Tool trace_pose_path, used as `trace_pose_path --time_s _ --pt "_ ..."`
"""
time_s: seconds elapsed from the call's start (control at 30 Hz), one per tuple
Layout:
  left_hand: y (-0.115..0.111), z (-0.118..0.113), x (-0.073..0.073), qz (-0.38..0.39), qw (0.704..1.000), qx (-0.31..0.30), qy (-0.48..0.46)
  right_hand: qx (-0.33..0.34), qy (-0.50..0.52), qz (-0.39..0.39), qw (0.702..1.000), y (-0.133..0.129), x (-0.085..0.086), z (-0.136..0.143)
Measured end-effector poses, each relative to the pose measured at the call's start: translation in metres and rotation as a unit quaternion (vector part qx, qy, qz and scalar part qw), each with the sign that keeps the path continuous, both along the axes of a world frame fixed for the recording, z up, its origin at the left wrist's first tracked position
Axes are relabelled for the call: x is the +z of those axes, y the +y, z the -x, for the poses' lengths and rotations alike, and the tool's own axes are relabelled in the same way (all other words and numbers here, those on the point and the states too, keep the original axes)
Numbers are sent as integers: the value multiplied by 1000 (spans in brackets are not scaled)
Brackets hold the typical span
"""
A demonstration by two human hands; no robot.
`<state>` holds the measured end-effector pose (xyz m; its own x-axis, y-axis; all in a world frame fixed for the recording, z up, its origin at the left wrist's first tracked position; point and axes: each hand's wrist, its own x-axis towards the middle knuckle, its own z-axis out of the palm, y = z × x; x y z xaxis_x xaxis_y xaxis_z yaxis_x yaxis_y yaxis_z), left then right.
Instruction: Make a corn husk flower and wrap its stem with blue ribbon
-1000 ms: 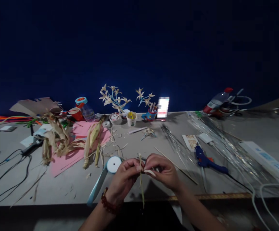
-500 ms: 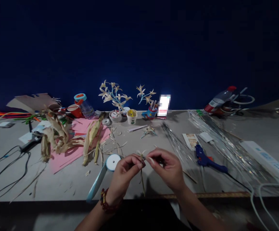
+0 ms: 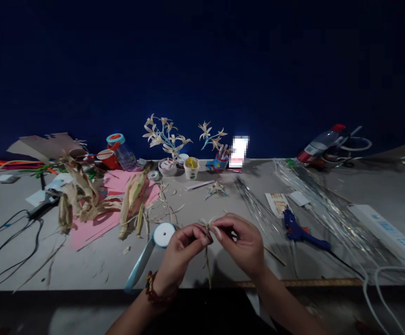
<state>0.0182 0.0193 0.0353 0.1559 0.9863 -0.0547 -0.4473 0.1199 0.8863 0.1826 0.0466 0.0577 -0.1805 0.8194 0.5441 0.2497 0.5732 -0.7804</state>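
Observation:
Between my hands is a small corn husk flower (image 3: 207, 224) with pale petals on top and a thin stem hanging down. My left hand (image 3: 185, 244) pinches it just below the petals. Thumb and forefinger of my right hand (image 3: 241, 239) are closed on one pale petal at the flower's right side. Left of my left hand lies a roll of light blue ribbon (image 3: 164, 235), its loose end running toward the table edge. Finished husk flowers (image 3: 218, 189) with blue stems lie on the table beyond my hands.
Dried corn husks (image 3: 87, 197) lie on pink paper (image 3: 91, 235) at the left. Branches of husk flowers (image 3: 165, 139) stand at the back near a white cup (image 3: 191, 174). To the right are a blue glue gun (image 3: 302, 232), wires (image 3: 258, 197) and a power strip (image 3: 386, 232).
My right hand has shifted slightly left, closer to my left hand, and its fingers now meet the flower's petal. My left hand stays nearly in place.

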Motion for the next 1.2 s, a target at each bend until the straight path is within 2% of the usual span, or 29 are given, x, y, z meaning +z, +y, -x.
trace_pose_path --time_s 0.4,0.6,0.83,1.03,1.2 --pt "1 -1 -1 15 1000 -11 -11 -16 -23 -29 999 0 0 1" --pt "1 -1 -3 13 1000 -9 -13 -31 -35 -29 999 -1 -6 1" --pt "0 1 -3 -68 996 22 47 -102 39 -7 994 -13 -11 3" --pt "-2 1 2 -163 969 65 176 -31 82 37 995 -21 -9 4" --pt "-2 3 2 -252 937 77 228 27 131 39 990 -19 -10 4"
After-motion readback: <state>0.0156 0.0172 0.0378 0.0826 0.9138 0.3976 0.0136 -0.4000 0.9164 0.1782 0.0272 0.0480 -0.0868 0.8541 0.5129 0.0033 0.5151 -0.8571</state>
